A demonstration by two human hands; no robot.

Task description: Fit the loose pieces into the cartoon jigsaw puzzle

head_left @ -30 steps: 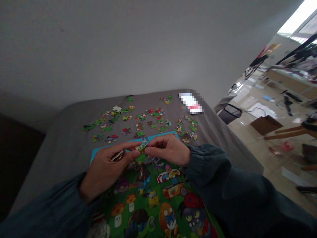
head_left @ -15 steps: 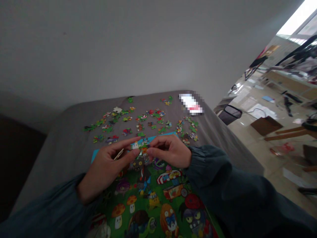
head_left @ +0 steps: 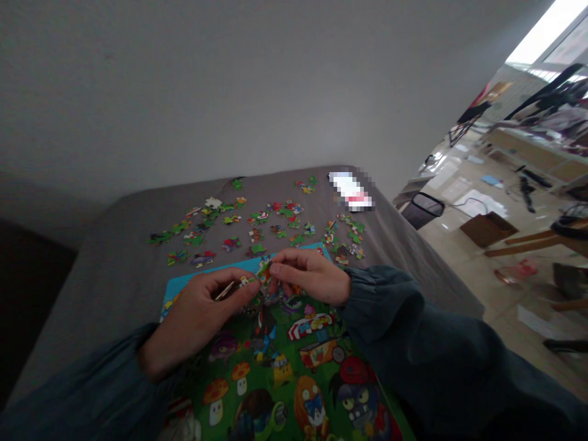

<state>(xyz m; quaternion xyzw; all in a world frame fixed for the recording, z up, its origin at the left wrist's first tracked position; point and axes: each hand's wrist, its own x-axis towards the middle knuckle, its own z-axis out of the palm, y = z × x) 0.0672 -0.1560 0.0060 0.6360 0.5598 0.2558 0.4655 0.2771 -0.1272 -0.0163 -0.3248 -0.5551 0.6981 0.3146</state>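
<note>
Both hands are over the upper part of a cartoon picture board [head_left: 271, 398], green with a light-blue top edge. My left hand [head_left: 202, 312] is closed, with puzzle pieces [head_left: 245, 281] between thumb and fingers; the pale edge of one shows inside the palm. My right hand [head_left: 312, 277] pinches a small green-and-orange puzzle piece [head_left: 264, 267] at its fingertips, close to the left thumb. How far the pieces touch each other is too small to tell. Beyond the board, loose puzzle pieces [head_left: 257, 249] lie scattered in rows on the grey cloth.
A lit phone [head_left: 351, 191], blurred out, rests at the far right of the grey cloth [head_left: 114, 245]. Behind stands a plain wall [head_left: 257, 86]. On the floor to the right are a cardboard box [head_left: 488, 229], a black mesh bin [head_left: 422, 208] and wooden furniture legs.
My left fingers have curled in from stretched out, uncovering more of the board's blue edge. The right hand's piece now shows more plainly. The view has shifted slightly.
</note>
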